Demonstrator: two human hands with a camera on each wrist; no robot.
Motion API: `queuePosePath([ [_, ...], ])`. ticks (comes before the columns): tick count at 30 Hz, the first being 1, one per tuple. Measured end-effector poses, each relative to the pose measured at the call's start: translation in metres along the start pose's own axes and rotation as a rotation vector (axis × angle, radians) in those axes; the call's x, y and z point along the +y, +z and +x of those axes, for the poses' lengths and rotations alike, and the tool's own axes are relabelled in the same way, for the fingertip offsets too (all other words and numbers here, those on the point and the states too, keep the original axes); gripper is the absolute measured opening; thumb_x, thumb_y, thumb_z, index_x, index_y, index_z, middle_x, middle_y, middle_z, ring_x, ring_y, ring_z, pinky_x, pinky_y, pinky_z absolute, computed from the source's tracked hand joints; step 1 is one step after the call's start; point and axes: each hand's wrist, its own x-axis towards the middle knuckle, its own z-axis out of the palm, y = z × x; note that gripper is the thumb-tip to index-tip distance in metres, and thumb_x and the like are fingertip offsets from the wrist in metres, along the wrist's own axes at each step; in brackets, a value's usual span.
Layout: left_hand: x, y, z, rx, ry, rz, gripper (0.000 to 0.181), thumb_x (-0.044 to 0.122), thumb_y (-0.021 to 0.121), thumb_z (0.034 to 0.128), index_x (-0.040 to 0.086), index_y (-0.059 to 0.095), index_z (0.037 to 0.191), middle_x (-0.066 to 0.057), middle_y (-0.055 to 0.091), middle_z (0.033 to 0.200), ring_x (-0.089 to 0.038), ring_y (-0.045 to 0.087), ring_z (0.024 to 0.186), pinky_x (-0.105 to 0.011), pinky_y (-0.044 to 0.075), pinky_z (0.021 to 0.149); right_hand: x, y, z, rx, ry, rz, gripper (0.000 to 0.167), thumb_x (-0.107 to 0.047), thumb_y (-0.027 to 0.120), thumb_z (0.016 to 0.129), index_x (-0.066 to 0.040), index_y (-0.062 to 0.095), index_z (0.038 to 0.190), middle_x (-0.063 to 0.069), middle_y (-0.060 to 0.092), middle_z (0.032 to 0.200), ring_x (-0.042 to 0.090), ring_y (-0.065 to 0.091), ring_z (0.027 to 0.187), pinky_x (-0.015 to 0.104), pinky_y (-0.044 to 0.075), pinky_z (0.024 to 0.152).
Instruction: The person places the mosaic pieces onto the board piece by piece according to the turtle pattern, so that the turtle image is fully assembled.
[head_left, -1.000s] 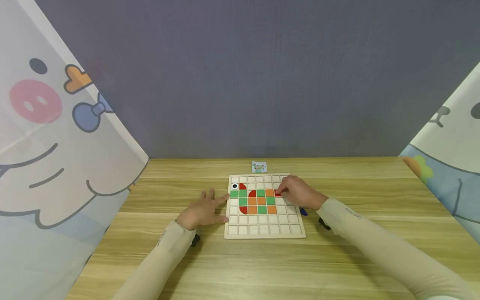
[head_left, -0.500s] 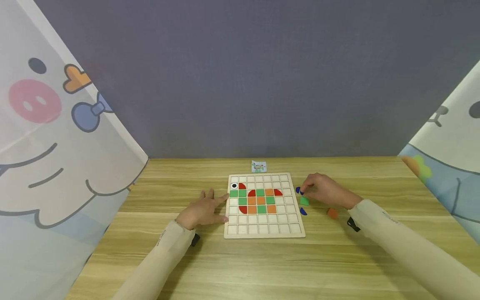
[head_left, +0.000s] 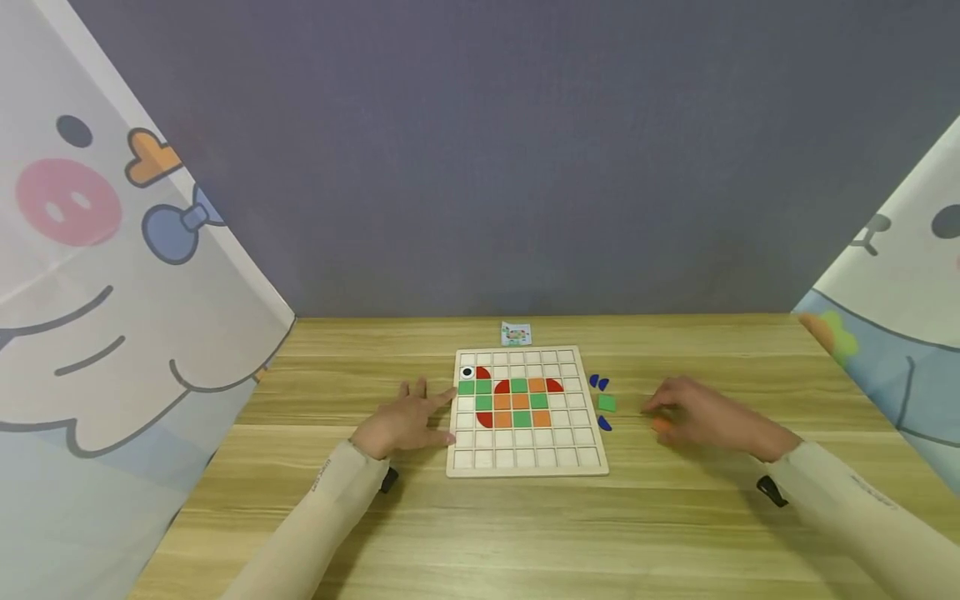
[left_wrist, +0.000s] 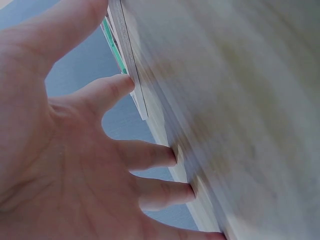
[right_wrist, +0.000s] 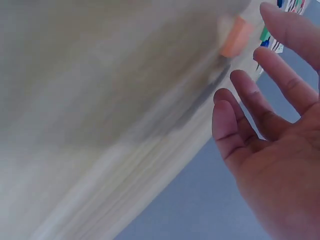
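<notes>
My left hand [head_left: 401, 423] lies at the left edge of a wooden grid board [head_left: 525, 459], its fingers spread. In the left wrist view, the thumb and index finger touch the board's edge [left_wrist: 131, 60] while the other fingertips rest on the table. Well to the right of the board, my right hand [head_left: 697, 412] hovers by an orange square tile [head_left: 662, 424]. The right wrist view shows its fingers loosely bent and apart from the orange tile [right_wrist: 237, 37], holding nothing. Red, green and orange tiles and a white eye tile [head_left: 467, 372] fill part of the grid.
Between the board and my right hand lie a green square tile [head_left: 607, 403], a blue piece [head_left: 604, 423] and two more blue pieces [head_left: 599, 382]. A small picture card [head_left: 516, 334] sits behind the board. A grey panel [head_left: 540, 167] rises at the table's back.
My right hand has let go of a red piece in the grid, moved right past the blue pieces, touching one, and come to the orange tile. The left hand has stayed put.
</notes>
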Motion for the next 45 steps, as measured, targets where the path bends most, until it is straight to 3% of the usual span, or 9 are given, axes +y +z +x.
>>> queuePosePath([
  [5,-0.001,0.0,0.0,-0.003,-0.003,-0.001,0.079,0.051,0.066,0.0834,0.033,0.027,0.15,-0.03,0.007,0.151,-0.053,0.007,0.134,-0.078,0.021,0.087,-0.002,0.006,-0.019,0.019,0.01,0.033,0.029,-0.013,0.079,0.076,-0.012,0.071,0.104,-0.006,0.057,0.095,0.011,0.052,0.082,0.03,0.047,0.067],
  [11,-0.003,0.002,0.0,-0.004,-0.006,-0.003,0.079,0.051,0.066,0.0832,0.033,0.028,0.15,-0.03,0.008,0.151,-0.053,0.008,0.134,-0.078,0.021,0.087,-0.001,0.012,-0.025,0.061,0.011,0.057,0.027,-0.008,0.078,0.077,-0.009,0.071,0.103,-0.006,0.058,0.091,0.01,0.055,0.077,0.028,0.049,0.063],
  [17,-0.004,0.003,-0.001,0.001,-0.005,0.001,0.079,0.051,0.066,0.0828,0.032,0.028,0.149,-0.031,0.009,0.15,-0.054,0.009,0.134,-0.078,0.021,0.087,-0.004,0.018,-0.014,0.164,0.02,0.032,0.023,-0.003,0.08,0.073,-0.018,0.07,0.087,-0.011,0.061,0.083,0.006,0.058,0.071,0.026,0.05,0.059],
  [21,-0.006,0.004,-0.001,0.003,0.0,0.007,0.079,0.052,0.066,0.0826,0.032,0.028,0.15,-0.031,0.009,0.15,-0.055,0.01,0.133,-0.078,0.021,0.087,-0.011,0.021,0.0,0.279,-0.026,-0.007,0.024,-0.001,0.082,0.069,-0.019,0.072,0.083,-0.011,0.062,0.083,0.005,0.057,0.071,0.024,0.049,0.057],
  [24,-0.007,0.004,-0.001,0.001,-0.002,0.008,0.08,0.052,0.066,0.0826,0.032,0.028,0.15,-0.031,0.009,0.15,-0.054,0.01,0.133,-0.078,0.021,0.087,-0.019,0.023,0.013,0.309,-0.073,0.007,0.025,-0.001,0.082,0.069,-0.017,0.073,0.086,-0.009,0.062,0.088,0.006,0.057,0.075,0.023,0.049,0.058],
  [29,-0.007,0.004,0.0,0.002,-0.004,0.008,0.08,0.053,0.066,0.0826,0.033,0.027,0.15,-0.031,0.009,0.15,-0.054,0.009,0.133,-0.078,0.022,0.087,-0.032,0.026,0.042,0.243,-0.11,0.079,0.023,-0.004,0.08,0.073,-0.015,0.075,0.092,-0.007,0.061,0.095,0.009,0.057,0.081,0.024,0.051,0.063],
  [37,-0.005,0.004,0.001,0.007,0.014,0.007,0.078,0.052,0.066,0.0832,0.033,0.029,0.149,-0.032,0.012,0.149,-0.056,0.01,0.132,-0.077,0.023,0.087,-0.045,0.031,0.088,0.077,-0.092,0.135,0.015,-0.008,0.075,0.081,-0.012,0.075,0.095,-0.004,0.061,0.096,0.015,0.056,0.08,0.025,0.048,0.063],
  [45,0.0,0.001,0.0,0.003,0.003,0.011,0.078,0.052,0.065,0.0839,0.034,0.027,0.15,-0.031,0.011,0.15,-0.055,0.009,0.133,-0.077,0.022,0.089,-0.05,0.039,0.107,-0.005,-0.115,0.169,0.011,-0.006,0.074,0.082,-0.009,0.075,0.092,-0.002,0.061,0.09,0.014,0.055,0.078,0.025,0.048,0.065],
])
